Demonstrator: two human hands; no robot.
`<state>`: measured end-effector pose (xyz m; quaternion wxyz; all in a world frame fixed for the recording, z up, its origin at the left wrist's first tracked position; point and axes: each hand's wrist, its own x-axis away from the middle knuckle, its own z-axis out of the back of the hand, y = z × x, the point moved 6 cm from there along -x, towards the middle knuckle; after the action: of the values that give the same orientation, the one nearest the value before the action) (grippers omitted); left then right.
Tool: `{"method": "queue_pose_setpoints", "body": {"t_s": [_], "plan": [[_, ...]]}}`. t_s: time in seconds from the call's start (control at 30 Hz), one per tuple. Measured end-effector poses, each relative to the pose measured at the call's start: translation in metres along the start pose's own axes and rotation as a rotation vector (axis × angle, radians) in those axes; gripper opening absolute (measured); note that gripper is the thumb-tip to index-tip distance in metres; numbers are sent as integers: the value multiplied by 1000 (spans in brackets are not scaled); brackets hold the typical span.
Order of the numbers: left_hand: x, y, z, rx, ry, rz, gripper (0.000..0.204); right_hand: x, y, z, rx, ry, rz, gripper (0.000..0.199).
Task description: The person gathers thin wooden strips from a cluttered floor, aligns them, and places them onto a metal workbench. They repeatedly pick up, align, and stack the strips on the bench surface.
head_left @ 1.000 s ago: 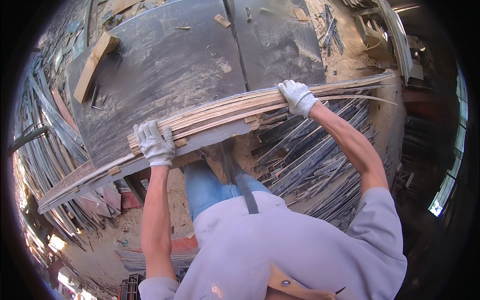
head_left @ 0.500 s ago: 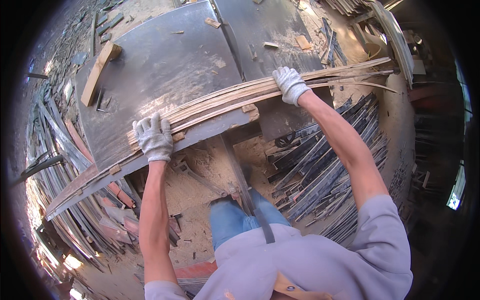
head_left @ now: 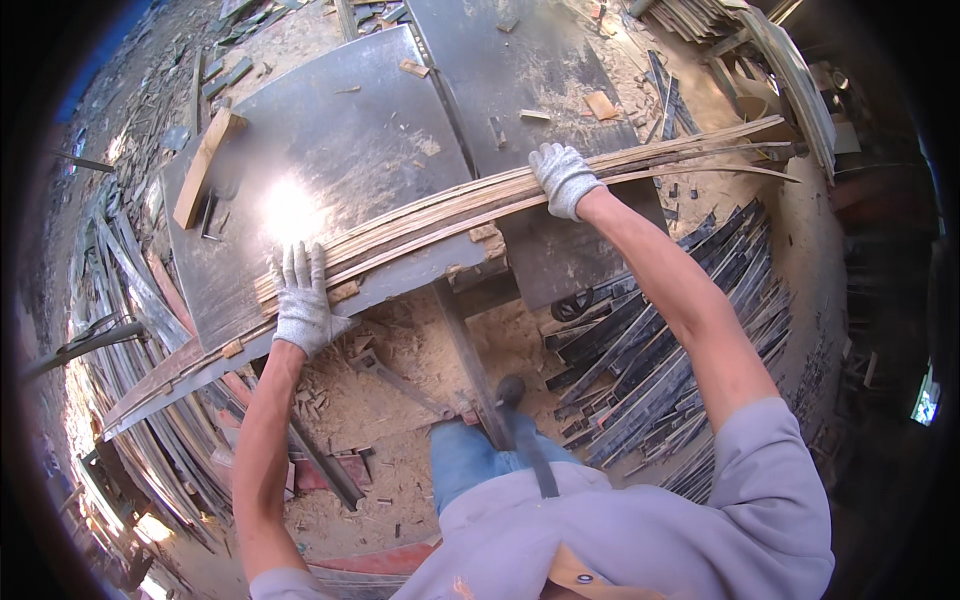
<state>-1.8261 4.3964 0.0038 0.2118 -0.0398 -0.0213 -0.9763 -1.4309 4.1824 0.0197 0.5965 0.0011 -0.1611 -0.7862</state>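
Note:
A bundle of long, thin wooden strips [head_left: 420, 222] lies across the near part of a dark metal table, its right ends fanning out past the table. My left hand [head_left: 302, 300], in a pale grey knit glove, rests on the bundle's left end with fingers stretched out over the strips. Farther right, my right hand [head_left: 566, 182], in a matching glove, is closed over the bundle, its fingers bent over the far side. My right thumb is hidden.
A slot divides the metal tabletop [head_left: 350, 130]. On it lie a wooden block [head_left: 205, 165] and small offcuts. Dark strips [head_left: 660, 350] are heaped below right, more scrap strips [head_left: 140, 380] at left. A metal bar [head_left: 470, 370] runs beneath the table's edge.
My right hand has shifted slightly left along the strips. My left hand has turned, and its fingers now lie straighter over the bundle. The view has tilted a little.

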Motion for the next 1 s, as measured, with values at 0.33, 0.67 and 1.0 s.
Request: {"method": "queue_pose_setpoints", "body": {"t_s": [0.33, 0.67, 1.0], "plan": [[-4, 1, 2, 45, 185, -20, 140, -1, 2, 1, 5, 24, 12, 48], [-2, 0, -1, 10, 213, 4, 139, -5, 6, 2, 5, 55, 28, 47], [-3, -2, -3, 33, 216, -13, 139, -11, 8, 1, -17, 3, -25, 40]]}}
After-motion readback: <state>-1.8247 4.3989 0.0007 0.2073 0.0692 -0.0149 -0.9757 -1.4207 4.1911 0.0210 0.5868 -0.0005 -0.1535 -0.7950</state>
